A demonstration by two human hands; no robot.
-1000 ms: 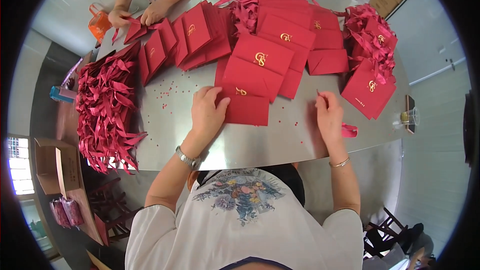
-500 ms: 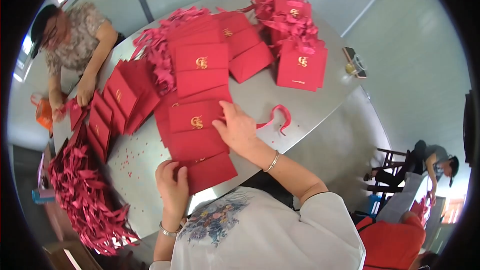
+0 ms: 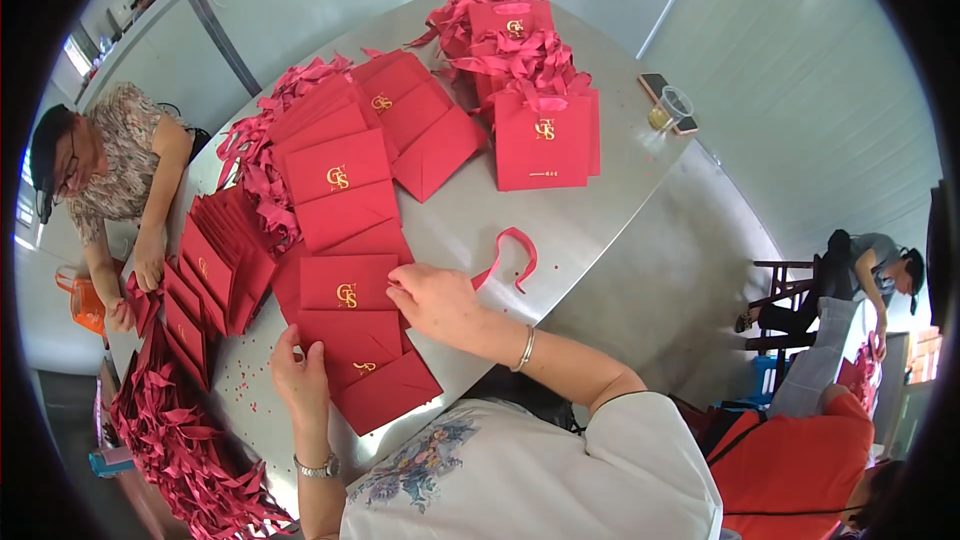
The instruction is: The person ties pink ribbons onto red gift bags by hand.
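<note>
Flat red paper bags with gold lettering overlap in a row in front of me. My right hand [image 3: 440, 305] is at the right edge of one red paper bag [image 3: 320, 273], its fingertips pinched together at that edge. My left hand [image 3: 301, 380] is beside the left edge of the lower bags, thumb and fingers apart. Closest to me lies a tilted folded bag [image 3: 390, 395]. A pink ribbon [image 3: 522, 237] curls on the table just beyond my right hand, and its near end is hidden there.
The metal table [image 3: 590, 230] holds ribboned bags [image 3: 543, 155] at the far side and a ribbon heap [image 3: 190, 440] at left. A cup [image 3: 670, 108] stands by a phone [image 3: 655, 85] at the right edge. A co-worker [image 3: 120, 160] handles red material at left; others sit at right.
My left hand has let go of the lowest bag and moved up along the bags' left edge. My right hand's fingers have drawn into a pinch. The whole view has shifted.
</note>
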